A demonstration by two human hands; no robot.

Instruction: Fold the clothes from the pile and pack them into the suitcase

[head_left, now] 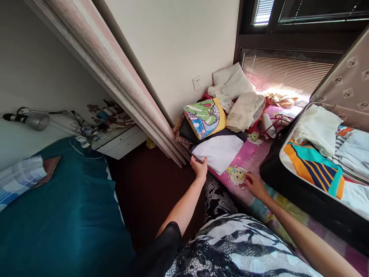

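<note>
My left hand (199, 168) is open, thumb and fingers apart, at the near edge of a folded white and dark garment (220, 152). I cannot tell whether it touches the cloth. My right hand (255, 185) hovers by the pink cartoon-print mat (239, 175), its fingers curled together and nothing visible in them. Behind the garment lies a folded yellow towel (206, 117) with a green cartoon figure. Beige folded cloth (243, 111) rests beside it. To the right of my right hand stands an open black suitcase (305, 181) with clothes inside.
A white pillow (232, 80) leans in the corner under the window. Inside the suitcase are a cream garment (317, 127) and an orange and teal striped one (314, 163). A curtain (123, 77), a white drawer unit (121, 142) and a teal-covered bed (63, 207) are to the left.
</note>
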